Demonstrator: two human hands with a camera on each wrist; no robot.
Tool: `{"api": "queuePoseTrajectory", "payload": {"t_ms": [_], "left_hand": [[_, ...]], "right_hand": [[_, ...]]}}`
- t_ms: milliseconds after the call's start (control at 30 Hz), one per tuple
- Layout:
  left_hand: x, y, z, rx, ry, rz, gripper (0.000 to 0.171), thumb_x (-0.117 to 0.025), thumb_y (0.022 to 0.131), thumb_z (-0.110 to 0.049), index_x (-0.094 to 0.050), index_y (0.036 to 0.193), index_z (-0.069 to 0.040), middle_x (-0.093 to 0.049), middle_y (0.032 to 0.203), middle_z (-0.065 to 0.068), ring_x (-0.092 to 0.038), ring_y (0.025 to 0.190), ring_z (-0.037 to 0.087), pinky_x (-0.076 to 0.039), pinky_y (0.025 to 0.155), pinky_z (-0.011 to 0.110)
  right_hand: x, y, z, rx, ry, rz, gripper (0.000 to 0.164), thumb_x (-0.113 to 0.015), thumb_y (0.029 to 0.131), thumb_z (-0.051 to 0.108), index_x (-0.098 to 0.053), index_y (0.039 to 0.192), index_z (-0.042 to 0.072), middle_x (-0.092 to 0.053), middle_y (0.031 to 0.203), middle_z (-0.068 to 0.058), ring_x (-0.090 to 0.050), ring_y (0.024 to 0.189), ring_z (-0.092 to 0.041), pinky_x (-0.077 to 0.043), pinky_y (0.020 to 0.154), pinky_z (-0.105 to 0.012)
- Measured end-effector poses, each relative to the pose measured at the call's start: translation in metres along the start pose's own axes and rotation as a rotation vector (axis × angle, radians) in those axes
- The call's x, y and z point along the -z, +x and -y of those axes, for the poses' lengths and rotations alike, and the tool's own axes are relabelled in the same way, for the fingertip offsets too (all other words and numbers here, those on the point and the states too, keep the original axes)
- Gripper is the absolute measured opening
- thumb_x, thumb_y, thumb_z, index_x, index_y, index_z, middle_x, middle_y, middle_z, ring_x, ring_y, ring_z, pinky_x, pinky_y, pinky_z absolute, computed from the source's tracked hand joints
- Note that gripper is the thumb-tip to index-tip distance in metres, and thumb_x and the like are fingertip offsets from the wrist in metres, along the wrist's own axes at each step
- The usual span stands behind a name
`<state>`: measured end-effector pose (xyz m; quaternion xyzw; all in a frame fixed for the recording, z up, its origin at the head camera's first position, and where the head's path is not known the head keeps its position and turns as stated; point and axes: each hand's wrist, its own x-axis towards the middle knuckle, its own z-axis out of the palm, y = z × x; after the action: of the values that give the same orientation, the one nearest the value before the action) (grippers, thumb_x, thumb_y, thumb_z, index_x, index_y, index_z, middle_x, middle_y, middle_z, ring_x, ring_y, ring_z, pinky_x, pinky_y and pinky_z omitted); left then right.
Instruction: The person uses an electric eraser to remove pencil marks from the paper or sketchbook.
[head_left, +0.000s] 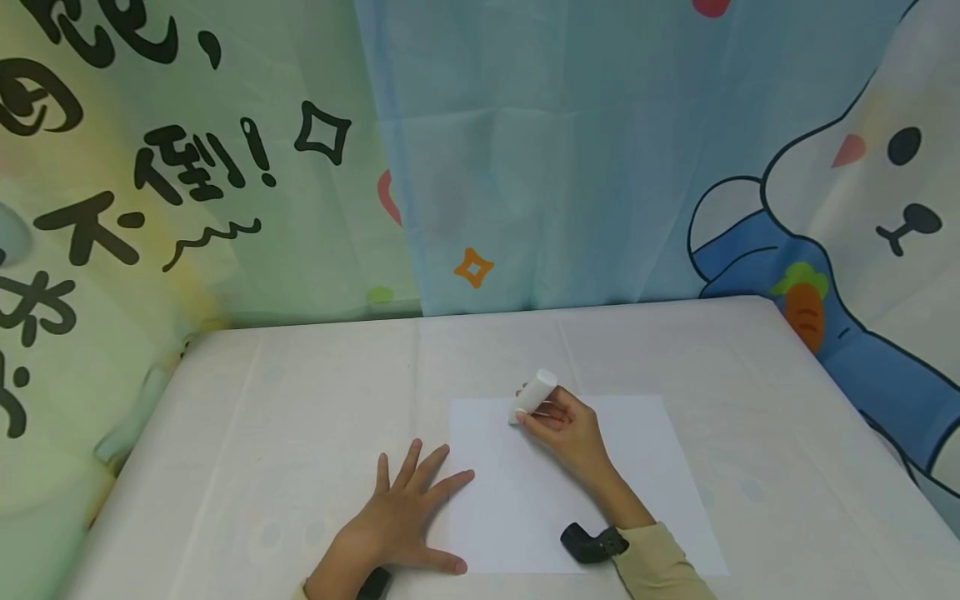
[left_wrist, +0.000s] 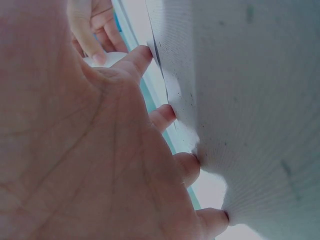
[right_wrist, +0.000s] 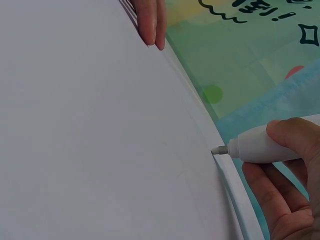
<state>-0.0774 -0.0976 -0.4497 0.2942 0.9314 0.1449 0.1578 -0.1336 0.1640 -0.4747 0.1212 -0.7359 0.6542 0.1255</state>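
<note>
A white sheet of paper [head_left: 525,517] lies on the white-covered table. My right hand [head_left: 573,433] pinches a thick white pen-like tool [right_wrist: 260,145] between thumb and fingers over the upper left part of the sheet. Its barrel leans up and to the right in the head view. In the right wrist view, the narrow grey and white tip points down, right at the paper surface. My left hand [head_left: 401,521] lies spread at the paper's left edge, with its index finger and thumb tips over that edge. Its fingertips [left_wrist: 186,167] press down on the surface in the left wrist view.
The white tablecloth [head_left: 300,400] extends on every side of the sheet. Behind the table hangs a printed backdrop [head_left: 540,167] with lettering and a cartoon animal. A black wrist device [head_left: 592,543] sits at my right wrist, above the paper's lower edge.
</note>
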Motion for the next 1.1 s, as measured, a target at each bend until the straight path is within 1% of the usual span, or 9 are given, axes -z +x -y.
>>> {"api": "queuePoseTrajectory", "payload": {"t_ms": [267, 667, 733, 833, 900, 967, 1100], "left_hand": [[0.0011, 0.0004, -0.0003, 0.006, -0.013, 0.008, 0.099, -0.074, 0.067, -0.069, -0.035, 0.150, -0.033, -0.023, 0.160, 0.009, -0.007, 0.148, 0.043, -0.007, 0.106, 0.075], [0.0022, -0.0009, -0.0004, -0.005, -0.031, -0.002, 0.098, -0.073, 0.068, -0.069, -0.036, 0.150, -0.032, -0.023, 0.160, 0.009, -0.008, 0.148, 0.043, -0.007, 0.107, 0.075], [0.0023, -0.0009, -0.0006, -0.002, -0.027, -0.004, 0.098, -0.073, 0.067, -0.069, -0.036, 0.150, -0.033, -0.023, 0.160, 0.009, -0.008, 0.148, 0.043, -0.007, 0.107, 0.075], [0.0020, -0.0008, -0.0005, -0.002, -0.025, -0.005, 0.098, -0.074, 0.067, -0.069, -0.036, 0.150, -0.032, -0.024, 0.160, 0.009, -0.008, 0.148, 0.043, -0.007, 0.107, 0.075], [0.0017, -0.0009, -0.0003, -0.006, -0.029, -0.007, 0.098, -0.074, 0.067, -0.069, -0.036, 0.150, -0.031, -0.024, 0.160, 0.010, -0.008, 0.148, 0.044, -0.007, 0.107, 0.075], [0.0015, -0.0010, -0.0003, -0.010, -0.031, -0.010, 0.098, -0.074, 0.068, -0.068, -0.037, 0.150, -0.031, -0.024, 0.160, 0.010, -0.009, 0.147, 0.044, -0.008, 0.106, 0.075], [0.0017, -0.0012, -0.0009, -0.013, -0.029, -0.017, 0.097, -0.075, 0.068, -0.067, -0.038, 0.149, -0.030, -0.025, 0.160, 0.011, -0.009, 0.147, 0.045, -0.009, 0.106, 0.075]], "right_hand": [[0.0005, -0.0002, -0.0002, 0.000, -0.013, -0.009, 0.041, -0.073, 0.076, -0.015, -0.058, 0.115, -0.016, -0.063, 0.110, -0.034, -0.064, 0.091, 0.002, -0.054, 0.078, -0.017], [0.0007, -0.0002, 0.0003, -0.001, 0.013, -0.012, 0.040, -0.073, 0.077, -0.015, -0.059, 0.114, -0.016, -0.063, 0.109, -0.035, -0.065, 0.090, 0.002, -0.055, 0.077, -0.018], [0.0002, 0.0000, 0.0045, -0.005, 0.011, -0.011, 0.040, -0.072, 0.076, -0.016, -0.059, 0.114, -0.017, -0.067, 0.107, -0.026, -0.065, 0.089, 0.002, -0.055, 0.076, -0.019], [0.0003, 0.0003, 0.0039, 0.001, 0.008, -0.009, 0.040, -0.072, 0.076, -0.016, -0.059, 0.113, -0.016, -0.067, 0.106, -0.025, -0.065, 0.089, 0.002, -0.055, 0.076, -0.019], [0.0003, 0.0002, 0.0040, 0.000, 0.003, -0.006, 0.040, -0.072, 0.076, -0.016, -0.059, 0.113, -0.016, -0.067, 0.106, -0.026, -0.065, 0.089, 0.002, -0.055, 0.076, -0.019], [0.0012, -0.0002, -0.0012, 0.007, 0.004, -0.002, 0.040, -0.073, 0.077, -0.015, -0.059, 0.114, -0.015, -0.063, 0.109, -0.035, -0.065, 0.090, 0.002, -0.055, 0.076, -0.018], [0.0014, -0.0010, -0.0017, 0.007, 0.010, 0.005, 0.040, -0.072, 0.077, -0.015, -0.058, 0.114, -0.016, -0.063, 0.109, -0.036, -0.065, 0.090, 0.002, -0.055, 0.076, -0.019]]}}
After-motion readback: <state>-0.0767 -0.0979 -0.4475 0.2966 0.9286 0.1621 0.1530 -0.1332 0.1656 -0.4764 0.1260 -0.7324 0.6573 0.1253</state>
